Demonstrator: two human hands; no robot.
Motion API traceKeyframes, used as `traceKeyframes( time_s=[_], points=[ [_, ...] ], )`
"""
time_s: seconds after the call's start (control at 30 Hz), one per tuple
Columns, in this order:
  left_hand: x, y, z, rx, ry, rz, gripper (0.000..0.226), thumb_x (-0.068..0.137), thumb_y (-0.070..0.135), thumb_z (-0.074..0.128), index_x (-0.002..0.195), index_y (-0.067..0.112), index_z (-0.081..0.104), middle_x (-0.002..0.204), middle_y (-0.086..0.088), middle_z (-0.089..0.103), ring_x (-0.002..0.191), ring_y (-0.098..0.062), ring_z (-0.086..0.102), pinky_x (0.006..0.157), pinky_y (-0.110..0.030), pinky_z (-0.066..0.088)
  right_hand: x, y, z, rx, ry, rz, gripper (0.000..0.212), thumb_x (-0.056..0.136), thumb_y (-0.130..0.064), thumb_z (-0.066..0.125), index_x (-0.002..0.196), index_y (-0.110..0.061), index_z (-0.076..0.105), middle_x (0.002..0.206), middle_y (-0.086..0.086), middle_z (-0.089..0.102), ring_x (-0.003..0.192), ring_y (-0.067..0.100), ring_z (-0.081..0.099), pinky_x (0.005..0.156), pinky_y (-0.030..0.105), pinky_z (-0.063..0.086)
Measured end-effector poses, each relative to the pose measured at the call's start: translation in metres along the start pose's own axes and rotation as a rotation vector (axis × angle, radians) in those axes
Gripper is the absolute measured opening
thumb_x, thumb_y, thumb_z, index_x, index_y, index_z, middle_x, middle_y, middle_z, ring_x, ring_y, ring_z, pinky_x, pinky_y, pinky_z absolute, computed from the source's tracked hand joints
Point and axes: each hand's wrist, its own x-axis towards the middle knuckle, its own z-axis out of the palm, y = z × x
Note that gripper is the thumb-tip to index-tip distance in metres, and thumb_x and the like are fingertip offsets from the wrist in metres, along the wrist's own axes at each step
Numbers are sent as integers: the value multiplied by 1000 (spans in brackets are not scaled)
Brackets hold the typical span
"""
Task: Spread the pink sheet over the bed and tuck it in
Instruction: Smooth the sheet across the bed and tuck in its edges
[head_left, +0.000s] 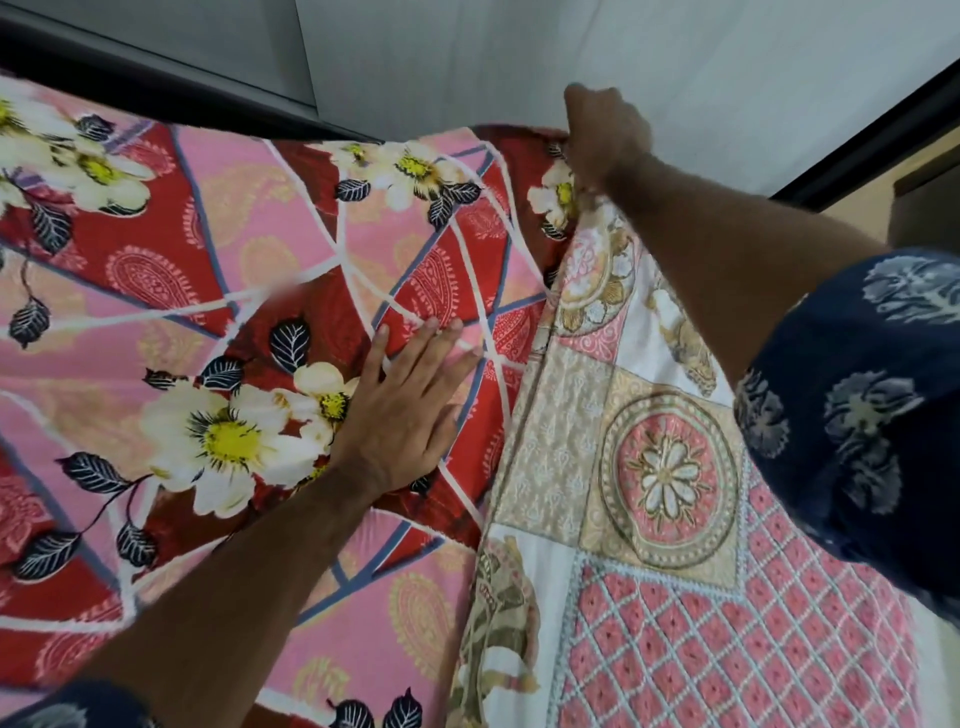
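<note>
Pink-and-red floral fabric fills the left and centre of the head view: this is the pink sheet (218, 291), printed with cream flowers, dark leaves and paisley panels, lying across the bed and reaching its far edge by the wall (727, 62). Beside it on the right lies a second cloth, a white patchwork sheet (649, 519) with pink lattice and gold medallion squares; the two fabrics meet along a seam running from upper right toward lower centre, the pink sheet's edge lying over or against the patchwork one, which of the two I cannot tell. Left hand (400, 415) rests palm-down on the pink sheet near that seam, fingers (441, 332) spread flat and gripping nothing. Right hand (605, 130) is stretched to the far corner of the bed, closed in a fist around bunched fabric at the pink sheet's edge. Right arm wears a navy sleeve (857, 405) with a pale leaf print.
</note>
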Motion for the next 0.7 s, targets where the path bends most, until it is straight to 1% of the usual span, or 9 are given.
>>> traceKeyframes(
  time_s=[0.07, 0.13, 0.2, 0.27, 0.37, 0.47, 0.53, 0.6, 0.7],
  points=[
    [-1, -1, 1, -2, 5, 2, 62, 99, 37, 34, 159, 25, 24, 167, -5, 15, 155, -24, 12, 120, -62, 11, -4, 3, 19, 195, -34, 7, 27, 91, -6, 58, 117, -7, 52, 115, 19, 61, 103, 35, 60, 75, 37, 46],
    [0, 0, 2, 3, 7, 5, 62, 99, 37, 35, 158, 24, 25, 167, -5, 16, 155, -25, 13, 120, -62, 11, -9, 11, 29, 316, -160, 32, 40, 89, -11, 65, 127, -7, 51, 131, 18, 53, 116, 31, 55, 83, 31, 44],
    [0, 0, 2, 5, 10, 7, 63, 98, 36, 36, 158, 23, 26, 167, -6, 16, 155, -26, 13, 120, -63, 10, -16, 19, 31, 242, -188, 24, 52, 88, -14, 68, 135, -8, 45, 140, 16, 45, 122, 30, 51, 91, 32, 45],
    [0, -1, 3, -1, 19, 7, 64, 97, 35, 37, 158, 22, 26, 167, -6, 17, 155, -26, 13, 120, -63, 10, -25, 24, 31, 78, -135, 45, 52, 89, -26, 67, 135, -11, 46, 132, 12, 49, 120, 32, 52, 92, 41, 48],
    [1, -1, 3, 0, 17, 6, 64, 96, 35, 37, 158, 23, 26, 167, -6, 17, 155, -25, 13, 120, -63, 10, -39, 18, 29, -49, -345, 163, 55, 91, -49, 62, 131, -12, 51, 114, 6, 57, 110, 29, 57, 83, 39, 44],
    [0, -1, 4, 2, 16, 4, 64, 96, 36, 37, 158, 23, 26, 167, -6, 17, 155, -25, 13, 120, -63, 10, -48, 6, 41, -70, -424, 92, 34, 96, -41, 59, 114, -12, 59, 116, 8, 66, 95, 24, 57, 81, 37, 46],
    [1, -1, 5, 1, 22, 7, 64, 96, 36, 36, 158, 23, 27, 167, -6, 18, 155, -25, 13, 120, -63, 11, -48, 2, 41, -49, -353, 48, 36, 96, -34, 62, 121, -9, 56, 119, 11, 65, 98, 25, 58, 82, 37, 47],
    [1, -1, 5, -5, 28, 9, 63, 96, 36, 34, 157, 22, 28, 166, -6, 19, 154, -25, 14, 120, -63, 11, -41, 1, 35, 95, -276, 81, 42, 96, -28, 64, 129, -8, 48, 123, 15, 61, 108, 30, 59, 83, 38, 48],
    [0, -1, 5, -10, 38, 9, 61, 97, 36, 34, 157, 22, 30, 166, -6, 21, 154, -25, 16, 119, -63, 11, -37, 5, 36, 415, -245, 207, 35, 99, -12, 54, 131, -6, 42, 125, 15, 58, 111, 29, 60, 92, 42, 54]
  ],
)
